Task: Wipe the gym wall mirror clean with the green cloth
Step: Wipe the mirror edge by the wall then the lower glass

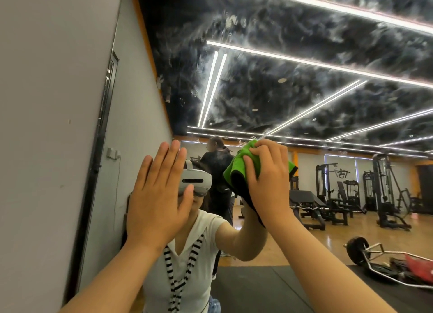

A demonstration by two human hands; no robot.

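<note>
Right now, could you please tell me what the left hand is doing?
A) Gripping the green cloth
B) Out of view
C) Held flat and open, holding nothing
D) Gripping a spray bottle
C: the left hand is spread flat with straight fingers at the mirror, while the right hand grips the green cloth.

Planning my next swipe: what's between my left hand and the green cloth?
In the head view, only bare mirror glass lies between the left hand and the green cloth. Nothing real sits on that stretch; it shows only reflections.
</note>
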